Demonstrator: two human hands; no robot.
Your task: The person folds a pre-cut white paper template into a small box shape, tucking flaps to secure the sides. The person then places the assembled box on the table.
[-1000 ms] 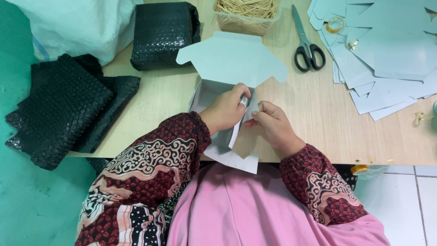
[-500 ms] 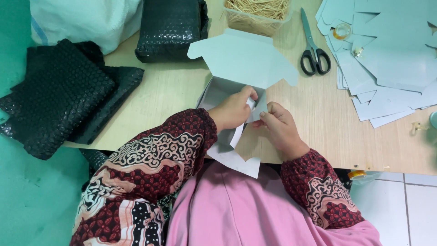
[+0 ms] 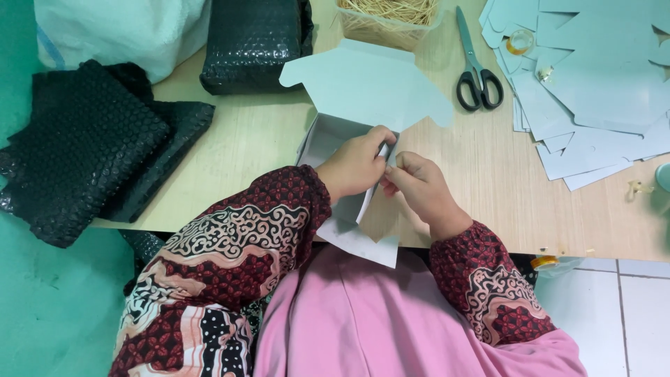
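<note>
A pale blue-grey cardboard box (image 3: 363, 91) lies half folded on the wooden table (image 3: 237, 153), its lid flap spread open toward the far side. My left hand (image 3: 356, 166) pinches the box's right side wall from the inside. Touching it from the right, my right hand (image 3: 417, 187) grips the same wall and flap with bent fingers. A white front flap (image 3: 363, 241) hangs over the table's near edge toward my lap. The hands hide the fold itself.
Black-handled scissors (image 3: 478, 73) lie to the far right beside a stack of flat box blanks (image 3: 593, 91). A container of straw filler (image 3: 387, 17) and a black bubble-wrapped parcel (image 3: 255, 42) stand behind. Black bubble wrap sheets (image 3: 84, 153) overhang the left edge.
Both hands stayed on the box's right wall, with fingers shifting slightly along the flap. The view has drifted a little; the box has not moved on the table.
</note>
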